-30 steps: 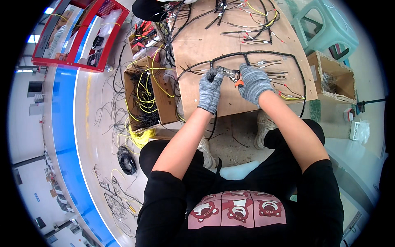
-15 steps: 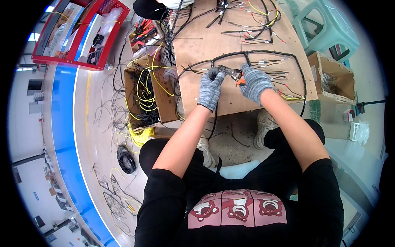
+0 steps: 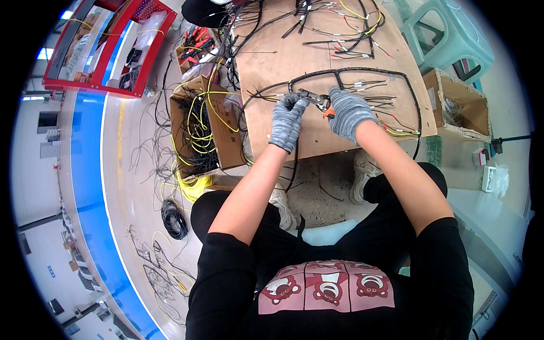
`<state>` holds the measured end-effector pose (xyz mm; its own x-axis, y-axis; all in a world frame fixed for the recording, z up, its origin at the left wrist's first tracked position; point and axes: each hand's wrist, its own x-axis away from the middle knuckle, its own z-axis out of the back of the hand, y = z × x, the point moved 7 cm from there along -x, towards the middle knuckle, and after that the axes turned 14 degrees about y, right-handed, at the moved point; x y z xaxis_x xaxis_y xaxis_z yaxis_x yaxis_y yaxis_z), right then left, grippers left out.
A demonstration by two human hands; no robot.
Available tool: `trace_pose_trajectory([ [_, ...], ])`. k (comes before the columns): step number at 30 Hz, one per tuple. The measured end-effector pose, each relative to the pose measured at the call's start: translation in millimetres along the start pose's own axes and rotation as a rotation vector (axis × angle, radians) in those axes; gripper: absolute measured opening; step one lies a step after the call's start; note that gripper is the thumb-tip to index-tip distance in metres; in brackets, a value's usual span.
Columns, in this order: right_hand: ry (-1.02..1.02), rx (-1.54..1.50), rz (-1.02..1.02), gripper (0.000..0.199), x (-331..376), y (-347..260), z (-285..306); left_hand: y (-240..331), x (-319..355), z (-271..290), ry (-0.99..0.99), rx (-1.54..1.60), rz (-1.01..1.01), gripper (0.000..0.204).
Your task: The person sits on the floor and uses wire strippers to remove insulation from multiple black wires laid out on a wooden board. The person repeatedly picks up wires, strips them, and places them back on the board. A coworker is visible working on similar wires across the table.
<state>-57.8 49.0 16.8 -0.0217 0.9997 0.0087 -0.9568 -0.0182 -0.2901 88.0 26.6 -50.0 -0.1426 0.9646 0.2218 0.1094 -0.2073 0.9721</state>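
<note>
My gloved right hand (image 3: 347,112) has its grip closed on orange-handled metal pliers (image 3: 318,102), my gloved left hand (image 3: 287,120) pinches the black bundled wire harness (image 3: 362,72) lying on the brown wooden board counter (image 3: 283,62); mid-crimp, I judge; next needs steady squeeze.

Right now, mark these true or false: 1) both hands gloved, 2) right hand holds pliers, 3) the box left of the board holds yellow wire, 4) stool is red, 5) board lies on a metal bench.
1) Both hands wear grey gloves: true, left hand, right hand.
2) Right hand holds pliers: true, orange handle showing at the palm.
3) The cardboard box left of the board holds yellow wire: true.
4) Stool is red: false, it is pale green.
5) Board lies on a metal bench: false, what holds it up cannot be seen.
</note>
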Motion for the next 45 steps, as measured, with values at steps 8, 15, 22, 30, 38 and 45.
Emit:
trace_pose_trajectory([
  [8, -0.003, 0.007, 0.011, 0.027, 0, 2, -3, 0, 0, 0, -0.011, -0.016, 0.046, 0.005],
  [15, -0.032, 0.027, 0.006, 0.03, 0, 0, -1, 2, 0, 1, -0.003, -0.022, 0.072, 0.003],
  [22, -0.083, -0.004, -0.031, 0.029, 0, 3, -4, 9, 0, -1, -0.032, -0.027, 0.032, 0.002],
  [30, -0.06, -0.064, -0.046, 0.023, -2, 6, -15, 6, -1, 1, -0.052, 0.035, -0.004, 0.009],
  [38, -0.398, -0.828, -0.235, 0.032, 7, 13, -43, 12, 0, -3, -0.082, 0.01, -0.026, 0.006],
  [45, 0.334, -0.415, -0.053, 0.033, -35, 39, 25, 9, 0, -5, -0.101, 0.035, -0.032, 0.008],
])
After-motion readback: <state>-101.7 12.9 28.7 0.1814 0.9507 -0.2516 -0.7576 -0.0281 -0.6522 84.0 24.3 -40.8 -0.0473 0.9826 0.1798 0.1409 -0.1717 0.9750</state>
